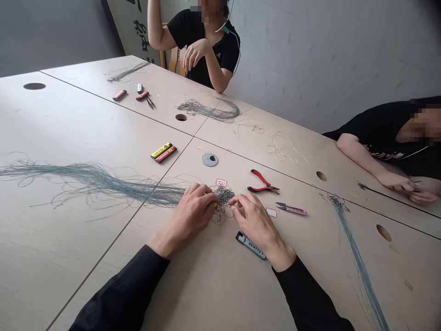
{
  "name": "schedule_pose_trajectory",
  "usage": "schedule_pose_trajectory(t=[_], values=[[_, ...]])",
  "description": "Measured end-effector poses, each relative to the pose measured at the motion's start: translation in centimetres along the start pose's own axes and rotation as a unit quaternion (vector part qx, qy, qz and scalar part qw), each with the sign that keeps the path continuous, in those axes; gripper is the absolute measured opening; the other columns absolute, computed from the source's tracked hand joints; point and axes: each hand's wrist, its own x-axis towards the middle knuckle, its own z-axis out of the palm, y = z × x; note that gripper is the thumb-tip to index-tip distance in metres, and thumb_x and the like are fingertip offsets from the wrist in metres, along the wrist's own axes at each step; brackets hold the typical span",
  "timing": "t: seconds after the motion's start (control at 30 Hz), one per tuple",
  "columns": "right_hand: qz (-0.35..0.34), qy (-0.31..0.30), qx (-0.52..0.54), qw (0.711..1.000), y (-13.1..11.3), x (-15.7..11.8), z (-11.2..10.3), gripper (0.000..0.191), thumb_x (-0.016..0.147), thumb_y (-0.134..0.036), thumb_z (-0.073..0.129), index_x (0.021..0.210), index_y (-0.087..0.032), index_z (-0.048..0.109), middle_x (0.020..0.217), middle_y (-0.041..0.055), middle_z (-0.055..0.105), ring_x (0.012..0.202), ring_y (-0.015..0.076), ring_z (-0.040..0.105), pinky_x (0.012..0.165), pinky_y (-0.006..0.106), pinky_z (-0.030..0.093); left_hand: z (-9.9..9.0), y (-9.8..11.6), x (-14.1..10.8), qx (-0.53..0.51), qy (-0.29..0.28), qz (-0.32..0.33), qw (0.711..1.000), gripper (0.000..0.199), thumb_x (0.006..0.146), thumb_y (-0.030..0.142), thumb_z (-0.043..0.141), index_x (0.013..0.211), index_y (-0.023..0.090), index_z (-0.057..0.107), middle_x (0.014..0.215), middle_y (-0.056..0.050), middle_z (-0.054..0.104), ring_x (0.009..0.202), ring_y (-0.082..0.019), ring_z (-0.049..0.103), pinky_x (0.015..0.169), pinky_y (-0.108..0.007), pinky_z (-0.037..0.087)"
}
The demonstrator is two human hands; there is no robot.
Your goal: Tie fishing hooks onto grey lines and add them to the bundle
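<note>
A long bundle of thin blue-grey line runs in from the left. Its right end is a dark tangle of small hook-like loops. My left hand lies across the bundle beside this tangle, fingers curled closed on the line. From the other side, my right hand reaches to the tangle's right edge, thumb and forefinger pinched together; whatever is between the fingertips is too small to make out. A black-and-silver case lettered BENTTEY lies just below my right hand. A small red-edged label sits beside it.
Red-handled pliers, pink thread snips, a grey spool and yellow-and-red packs surround the work. Another line bundle lies right. Two people sit opposite; one's hands rest near a dark strand. The table has round holes.
</note>
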Motion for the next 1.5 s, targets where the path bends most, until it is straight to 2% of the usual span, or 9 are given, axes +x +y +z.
schedule_pose_trajectory(t=[0.47,0.63,0.8,0.93,1.13,1.27,1.4,1.47,1.5], values=[[-0.04,-0.028,-0.03,0.998,-0.3,0.7,0.4,0.015,0.098,-0.009,0.056,0.1,-0.018,0.067,0.103,0.0103,0.064,0.102,0.0277,0.063,0.092,0.043,0.055,0.2,-0.3,0.0,-0.008,0.037,0.009,0.999,0.014,0.096,0.013,0.061,0.096,0.019,0.073,0.095,-0.005,0.069,0.092,-0.022,0.057,0.085,-0.038,0.048],[-0.046,-0.033,-0.03,0.998,-0.3,0.7,0.4,0.015,0.099,-0.01,0.051,0.097,-0.019,0.063,0.103,0.011,0.063,0.1,0.0279,0.062,0.09,0.044,0.054,0.0,-0.3,0.1,-0.007,0.043,-0.006,0.999,0.016,0.095,0.01,0.059,0.097,0.019,0.073,0.094,-0.006,0.07,0.092,-0.023,0.058,0.085,-0.038,0.05],[-0.034,-0.02,-0.013,0.999,0.0,0.6,-0.1,0.015,0.099,-0.012,0.046,0.099,-0.019,0.059,0.104,0.0109,0.064,0.101,0.0272,0.062,0.091,0.042,0.052,-0.2,-0.5,0.2,0.004,0.067,-0.021,0.998,0.018,0.095,0.009,0.058,0.096,0.018,0.073,0.092,-0.006,0.07,0.091,-0.023,0.059,0.084,-0.038,0.051],[-0.002,-0.006,0.003,1.0,1.0,0.4,-1.3,0.013,0.098,-0.016,0.045,0.095,-0.022,0.057,0.1,0.0097,0.067,0.098,0.0269,0.064,0.087,0.041,0.052,-0.2,-0.7,0.2,0.01,0.067,-0.026,0.997,0.018,0.095,0.009,0.058,0.096,0.018,0.073,0.092,-0.006,0.07,0.091,-0.023,0.059,0.083,-0.038,0.052],[0.077,0.024,0.021,0.997,3.9,-0.7,-4.6,0.013,0.095,-0.029,0.046,0.094,-0.024,0.057,0.087,0.0068,0.07,0.084,0.0251,0.069,0.075,0.037,0.054,-0.3,-0.8,0.1,0.009,0.061,-0.032,0.998,0.019,0.095,0.01,0.057,0.097,0.019,0.074,0.095,-0.006,0.07,0.092,-0.023,0.059,0.085,-0.039,0.052],[0.135,0.062,0.032,0.988,6.6,-2.3,-6.8,0.016,0.09,-0.035,0.051,0.097,-0.024,0.061,0.09,0.0068,0.074,0.082,0.0244,0.072,0.073,0.036,0.056,-0.2,-0.9,0.2,0.015,0.064,-0.032,0.997,0.02,0.095,0.011,0.055,0.096,0.019,0.074,0.094,-0.006,0.07,0.092,-0.023,0.059,0.085,-0.039,0.052],[0.173,0.115,0.052,0.977,10.7,-4.6,-9.6,0.021,0.087,-0.04,0.057,0.096,-0.023,0.066,0.096,0.0102,0.074,0.088,0.0272,0.072,0.077,0.041,0.055,-0.2,-1.1,0.3,0.019,0.07,-0.032,0.997,0.021,0.095,0.012,0.054,0.095,0.019,0.074,0.093,-0.007,0.07,0.091,-0.023,0.059,0.084,-0.039,0.052],[0.188,0.179,0.094,0.961,13.5,-6.1,-11.7,0.017,0.084,-0.039,0.068,0.094,-0.025,0.072,0.095,0.0104,0.074,0.085,0.0269,0.07,0.075,0.041,0.053,-0.2,-1.1,0.3,0.018,0.07,-0.034,0.997,0.021,0.095,0.012,0.053,0.095,0.019,0.074,0.092,-0.007,0.07,0.09,-0.024,0.059,0.083,-0.039,0.051],[0.182,0.213,0.122,0.952,15.0,-7.1,-13.0,0.014,0.083,-0.037,0.073,0.092,-0.026,0.074,0.09,0.0108,0.073,0.081,0.0263,0.069,0.069,0.04,0.051,-0.2,-1.1,0.3,0.017,0.071,-0.036,0.997,0.021,0.095,0.012,0.053,0.095,0.019,0.073,0.092,-0.007,0.07,0.09,-0.024,0.059,0.083,-0.039,0.051]])
